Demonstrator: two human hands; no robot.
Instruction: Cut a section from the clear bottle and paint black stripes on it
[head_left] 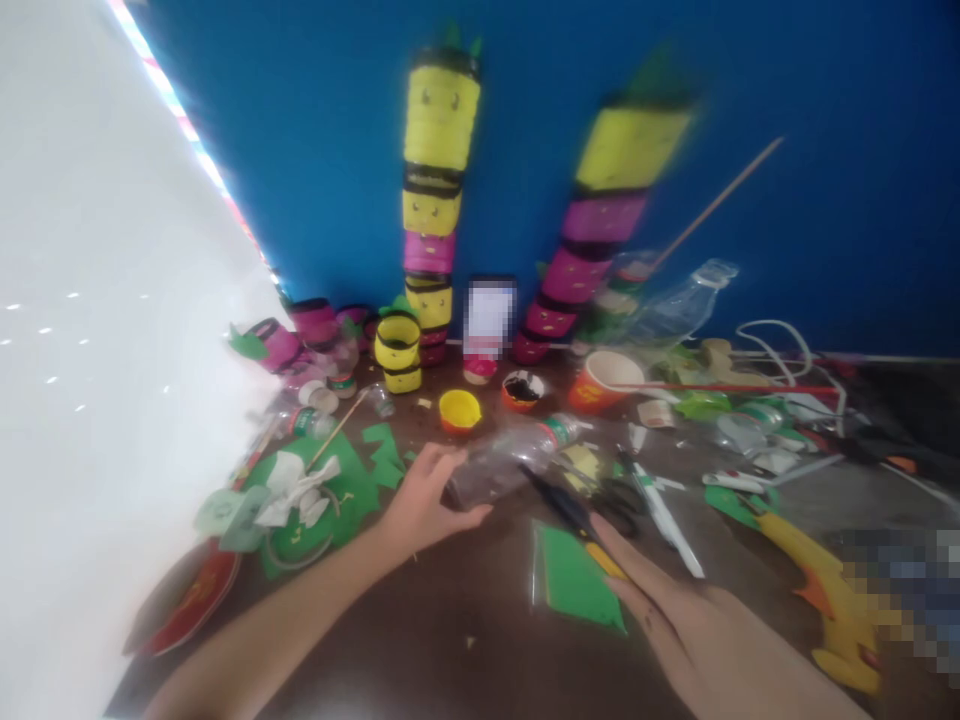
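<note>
My left hand (424, 500) curls round the base of a clear plastic bottle (510, 460) that lies on its side on the dark brown floor. My right hand (675, 625) reaches forward with a black-and-yellow utility knife (574, 520) in its fingers, the tip pointing at the bottle. Under that hand lies a green foam sheet (577, 580).
Two tall stacks of yellow and pink painted bottle segments (435, 200) (600, 230) lean on the blue wall. Small paint cups (459, 410) (523, 390), an orange cup (604, 380), scissors (619, 495), green foam scraps (345, 490), a red plate (187, 600) and a yellow glue gun (825, 590) litter the floor.
</note>
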